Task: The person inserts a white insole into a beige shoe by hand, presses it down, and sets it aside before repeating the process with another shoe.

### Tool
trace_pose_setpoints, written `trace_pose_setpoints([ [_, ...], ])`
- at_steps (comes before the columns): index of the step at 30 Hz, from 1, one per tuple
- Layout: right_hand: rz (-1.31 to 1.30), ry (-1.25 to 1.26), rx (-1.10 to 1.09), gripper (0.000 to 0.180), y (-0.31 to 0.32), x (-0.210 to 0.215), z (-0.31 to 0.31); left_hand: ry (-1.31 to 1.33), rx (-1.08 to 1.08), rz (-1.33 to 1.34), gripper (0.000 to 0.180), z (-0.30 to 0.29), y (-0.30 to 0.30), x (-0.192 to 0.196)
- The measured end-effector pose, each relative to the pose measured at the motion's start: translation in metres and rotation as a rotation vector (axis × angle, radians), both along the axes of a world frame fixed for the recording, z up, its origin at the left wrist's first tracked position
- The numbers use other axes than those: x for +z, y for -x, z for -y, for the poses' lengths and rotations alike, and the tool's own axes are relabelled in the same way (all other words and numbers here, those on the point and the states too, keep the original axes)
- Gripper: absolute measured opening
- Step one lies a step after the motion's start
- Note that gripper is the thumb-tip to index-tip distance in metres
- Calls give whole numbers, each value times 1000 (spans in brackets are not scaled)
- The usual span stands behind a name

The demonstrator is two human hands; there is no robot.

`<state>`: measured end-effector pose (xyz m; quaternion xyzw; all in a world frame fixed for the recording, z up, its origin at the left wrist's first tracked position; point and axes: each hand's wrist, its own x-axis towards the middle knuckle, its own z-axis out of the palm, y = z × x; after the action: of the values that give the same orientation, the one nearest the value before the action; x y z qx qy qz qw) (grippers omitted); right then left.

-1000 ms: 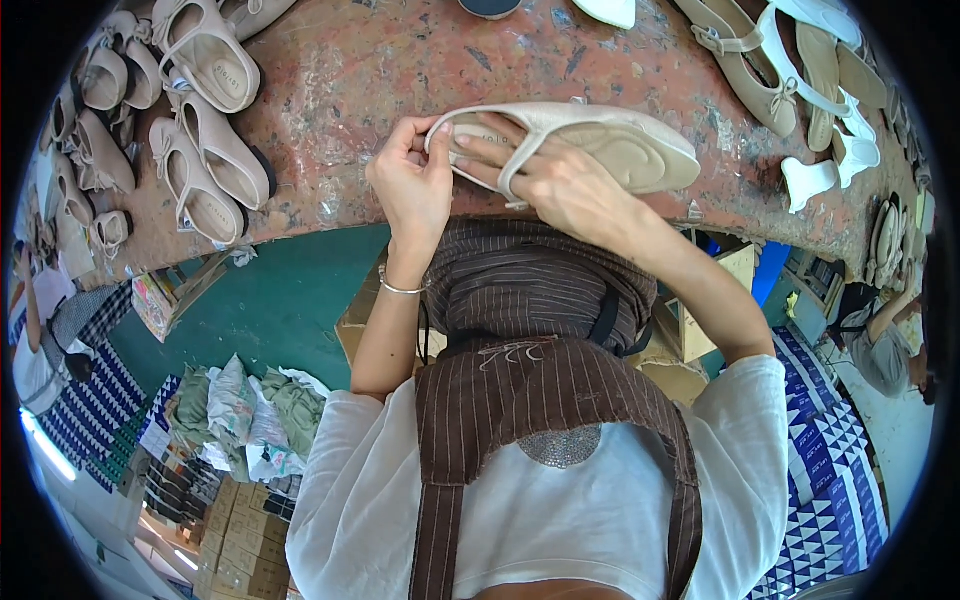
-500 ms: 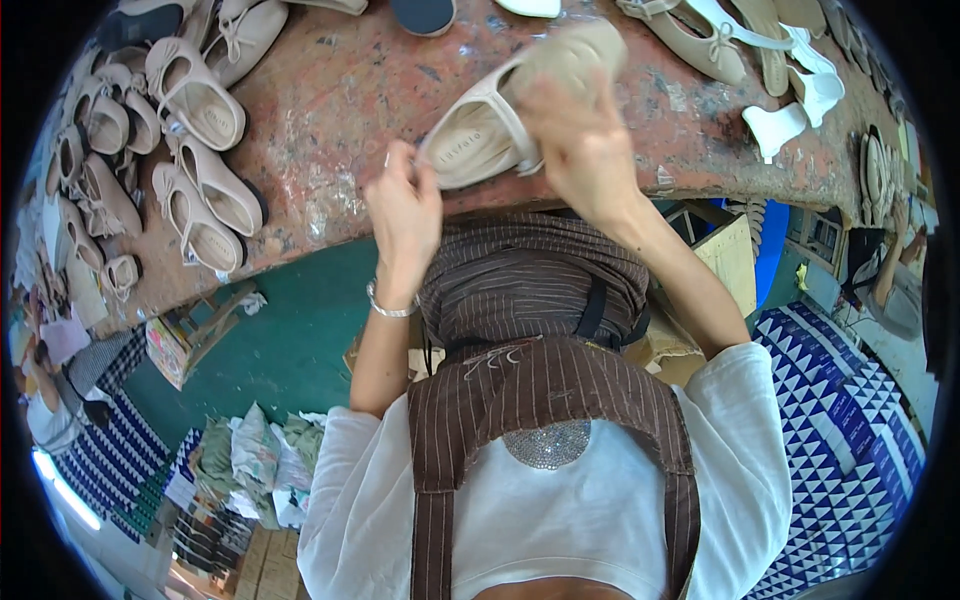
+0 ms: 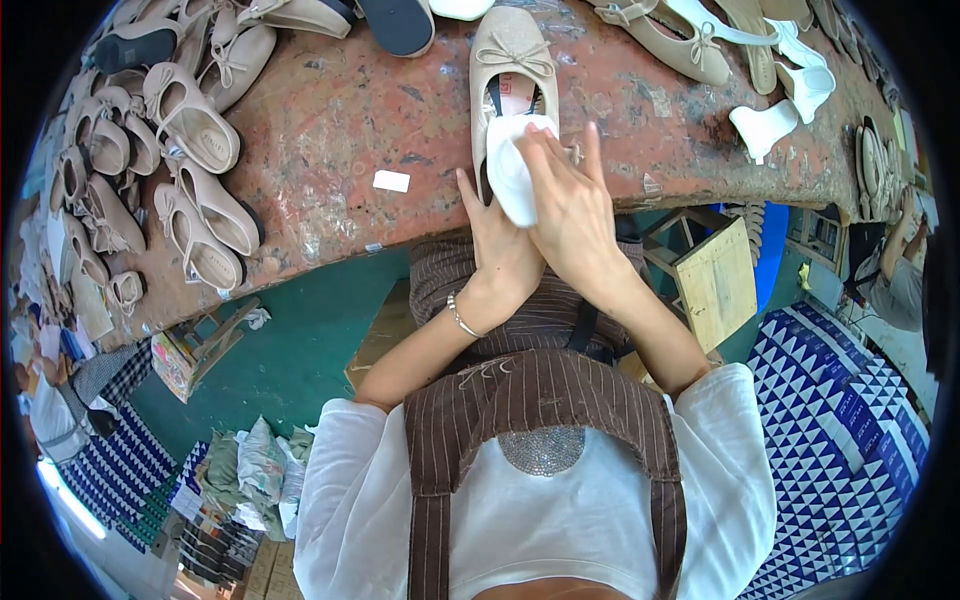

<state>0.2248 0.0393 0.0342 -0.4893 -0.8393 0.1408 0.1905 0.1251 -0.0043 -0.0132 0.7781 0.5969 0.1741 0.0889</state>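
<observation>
A beige ballet flat with a bow (image 3: 512,50) lies in front of me at the table's near edge, toe pointing away. Its inside shows a pink patch with dark strips at the sides. My left hand (image 3: 505,250) is wrapped round the heel end, one finger stretched along the shoe's left side. In my right hand (image 3: 572,205) is a white, rounded shoe pad (image 3: 512,165), set over the shoe's opening at the heel. The fingertips press on the pad's right edge, while another finger sticks up. The lower part of the heel is hidden by the pad and hands.
The worn reddish table (image 3: 330,130) holds many beige shoes (image 3: 205,120) on the left. A small white card (image 3: 391,181) lies left of my hands. White pads (image 3: 765,130) and more shoes sit at the right. A wooden stool (image 3: 715,275) stands below the edge.
Earlier both hands held a beige shoe slantwise, its insole showing. Now a bow-topped shoe lies straight ahead, and a white pad is in my right hand. The white card has come into sight.
</observation>
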Motion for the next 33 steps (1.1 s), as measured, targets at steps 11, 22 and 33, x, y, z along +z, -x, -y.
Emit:
trace_pose_setpoints([
  [11, 25, -157, -38, 45, 23, -24, -27, -69, 144, -90, 42, 1, -11, -2],
  [22, 94, 4, -41, 46, 30, -14, -52, 80, 3, -93, 46, -1, -2, 2],
  [33, 486, 61, -19, 22, 46, -35, -92, -69, 42, 67, 39, -5, -3, 0],
])
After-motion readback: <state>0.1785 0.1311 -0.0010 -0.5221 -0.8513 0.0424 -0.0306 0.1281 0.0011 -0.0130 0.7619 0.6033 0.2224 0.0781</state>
